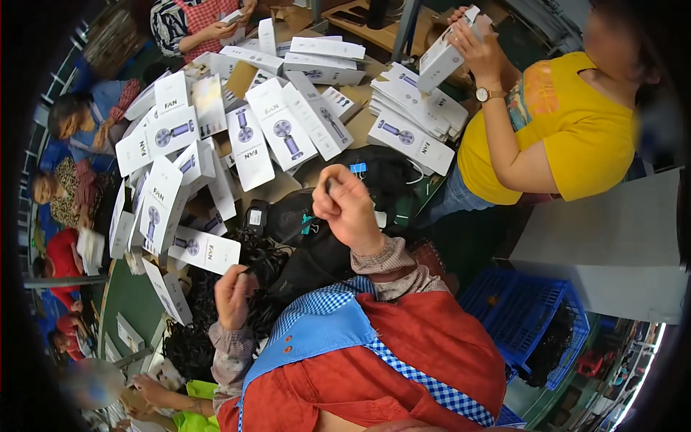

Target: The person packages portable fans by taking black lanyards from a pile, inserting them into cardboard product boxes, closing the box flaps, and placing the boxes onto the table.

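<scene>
Black cables (191, 347) lie heaped beside our left grip (233, 297), curled tight, contents unclear. Our right grip (348, 210) pinches a small dark piece (330, 184) above black fabric (306, 270); should that pinch slacken, we could lose it among similarly dark folds.

- My camera sat on my head, the left of a pair, facing down past my red shirt (432, 335), close at six o'clock.
- Its fisheye view spanned my left hand (233, 297), right hand (348, 209) and, farther off toward ten o'clock, cartons (248, 147).
</scene>
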`<move>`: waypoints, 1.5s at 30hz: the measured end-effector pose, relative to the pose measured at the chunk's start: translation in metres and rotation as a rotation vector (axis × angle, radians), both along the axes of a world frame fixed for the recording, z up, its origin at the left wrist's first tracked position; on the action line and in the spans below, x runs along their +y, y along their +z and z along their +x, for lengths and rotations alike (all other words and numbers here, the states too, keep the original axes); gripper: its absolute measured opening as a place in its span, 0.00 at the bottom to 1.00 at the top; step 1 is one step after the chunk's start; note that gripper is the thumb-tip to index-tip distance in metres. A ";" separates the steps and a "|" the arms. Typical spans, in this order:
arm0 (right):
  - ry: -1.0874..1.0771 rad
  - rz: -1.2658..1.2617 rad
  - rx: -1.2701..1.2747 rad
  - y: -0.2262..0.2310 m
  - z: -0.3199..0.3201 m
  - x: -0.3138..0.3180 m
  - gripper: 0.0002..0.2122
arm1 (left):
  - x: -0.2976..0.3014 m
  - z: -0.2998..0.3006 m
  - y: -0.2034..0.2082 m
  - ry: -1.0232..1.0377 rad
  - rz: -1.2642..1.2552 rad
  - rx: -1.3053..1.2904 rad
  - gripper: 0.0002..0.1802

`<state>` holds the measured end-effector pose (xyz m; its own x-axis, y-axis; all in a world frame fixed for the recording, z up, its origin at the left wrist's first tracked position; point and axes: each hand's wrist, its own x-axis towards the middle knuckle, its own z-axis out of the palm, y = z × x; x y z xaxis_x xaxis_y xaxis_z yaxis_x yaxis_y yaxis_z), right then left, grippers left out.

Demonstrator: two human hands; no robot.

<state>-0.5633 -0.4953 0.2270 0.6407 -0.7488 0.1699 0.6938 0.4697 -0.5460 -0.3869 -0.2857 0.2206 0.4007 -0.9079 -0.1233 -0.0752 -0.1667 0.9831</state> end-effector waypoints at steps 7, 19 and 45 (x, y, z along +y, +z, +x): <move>0.497 -0.483 0.202 -0.017 0.047 0.055 0.43 | -0.028 -0.019 0.027 -0.102 -0.215 -0.076 0.11; 0.474 0.214 0.163 -0.086 0.023 0.026 0.07 | -0.043 -0.028 -0.010 -0.005 0.017 0.544 0.12; -0.567 -1.280 1.875 -0.144 0.051 -0.146 0.41 | -0.039 -0.036 -0.059 -0.244 0.176 0.817 0.19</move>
